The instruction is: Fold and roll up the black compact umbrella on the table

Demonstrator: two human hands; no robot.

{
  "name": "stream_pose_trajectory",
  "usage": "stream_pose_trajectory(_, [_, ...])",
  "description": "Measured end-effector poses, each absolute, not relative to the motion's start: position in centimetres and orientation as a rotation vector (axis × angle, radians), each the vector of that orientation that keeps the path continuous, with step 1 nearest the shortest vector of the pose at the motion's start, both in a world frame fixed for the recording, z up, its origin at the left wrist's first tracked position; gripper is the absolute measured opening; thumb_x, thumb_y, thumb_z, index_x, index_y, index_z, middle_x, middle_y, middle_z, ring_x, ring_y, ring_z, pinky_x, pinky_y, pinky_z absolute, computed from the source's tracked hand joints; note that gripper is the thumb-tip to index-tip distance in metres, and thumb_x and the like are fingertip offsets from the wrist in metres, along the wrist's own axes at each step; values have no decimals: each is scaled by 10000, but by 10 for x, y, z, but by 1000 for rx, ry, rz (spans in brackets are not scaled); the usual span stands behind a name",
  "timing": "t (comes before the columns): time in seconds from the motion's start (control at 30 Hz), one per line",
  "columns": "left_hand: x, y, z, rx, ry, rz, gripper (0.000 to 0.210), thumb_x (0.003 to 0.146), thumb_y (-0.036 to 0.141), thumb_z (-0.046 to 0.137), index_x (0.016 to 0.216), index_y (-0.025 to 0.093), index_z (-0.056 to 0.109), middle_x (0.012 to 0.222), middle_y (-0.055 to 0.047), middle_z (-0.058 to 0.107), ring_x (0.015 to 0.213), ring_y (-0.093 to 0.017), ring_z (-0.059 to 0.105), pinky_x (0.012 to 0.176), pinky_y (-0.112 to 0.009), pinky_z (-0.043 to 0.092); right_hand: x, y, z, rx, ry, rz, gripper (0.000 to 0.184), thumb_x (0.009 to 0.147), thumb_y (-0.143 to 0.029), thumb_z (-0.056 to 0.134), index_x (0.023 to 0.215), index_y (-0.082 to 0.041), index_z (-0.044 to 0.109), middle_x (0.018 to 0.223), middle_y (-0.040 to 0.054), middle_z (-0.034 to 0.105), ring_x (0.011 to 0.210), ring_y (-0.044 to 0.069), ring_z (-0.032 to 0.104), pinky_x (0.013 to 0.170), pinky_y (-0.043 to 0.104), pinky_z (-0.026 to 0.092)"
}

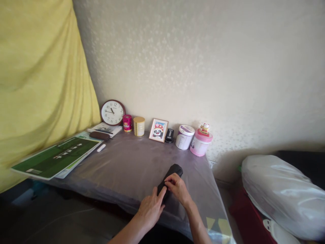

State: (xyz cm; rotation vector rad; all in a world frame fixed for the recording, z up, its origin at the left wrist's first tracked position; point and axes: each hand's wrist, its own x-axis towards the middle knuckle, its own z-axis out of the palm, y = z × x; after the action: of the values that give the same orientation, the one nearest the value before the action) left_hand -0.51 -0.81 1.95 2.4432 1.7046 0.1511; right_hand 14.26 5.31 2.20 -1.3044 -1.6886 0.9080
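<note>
A black rolled-up folding umbrella (175, 169) lies at a slant near the front of the covered table, its far end pointing up and right. My left hand (150, 209) grips its near part from the left, with the forefinger stretched along it. From the right, my right hand (178, 190) pinches at the umbrella's side with thumb and fingertips. Whatever small part sits in that pinch is hidden by the fingers. The near end of the umbrella is mostly covered by my hands.
Along the wall stand a round clock (113, 112), a magenta can (127, 123), a yellow-lidded tin (139, 127), a panda picture frame (158, 130), a black stapler-like item (169, 136) and two tubs (185, 138). Green sheets (63, 154) lie left. A bagged bundle (284, 193) is right.
</note>
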Motion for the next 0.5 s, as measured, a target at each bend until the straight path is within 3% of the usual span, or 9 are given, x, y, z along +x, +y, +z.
stream_pose_trajectory(0.17, [-11, -8, 19, 2351, 1674, 203, 603, 830, 283, 461, 1378, 204, 223, 1214, -146, 504, 866, -234, 633, 750, -341, 498, 129, 61, 24, -1418, -1788, 608, 81, 657, -191, 603, 726, -209, 642, 755, 11, 585, 640, 132, 557, 642, 267, 478])
stream_pose_trajectory(0.37, [-32, -15, 17, 2247, 1578, 248, 749, 807, 312, 474, 1407, 285, 27, 1323, -125, 427, 1000, -239, 597, 836, -336, 461, 139, 59, 24, -1346, -1248, 1002, 339, 725, -469, 549, 895, -181, 600, 564, -23, 556, 451, 119, 521, 451, 246, 455])
stream_pose_trajectory(0.5, [-40, -22, 14, 2203, 1557, 291, 772, 802, 296, 483, 1407, 284, 3, 1446, -152, 247, 1072, -233, 567, 894, -330, 438, 146, 56, 28, -1287, -1248, 918, 310, 715, -443, 567, 861, -176, 630, 778, 40, 646, 541, 119, 563, 524, 253, 478])
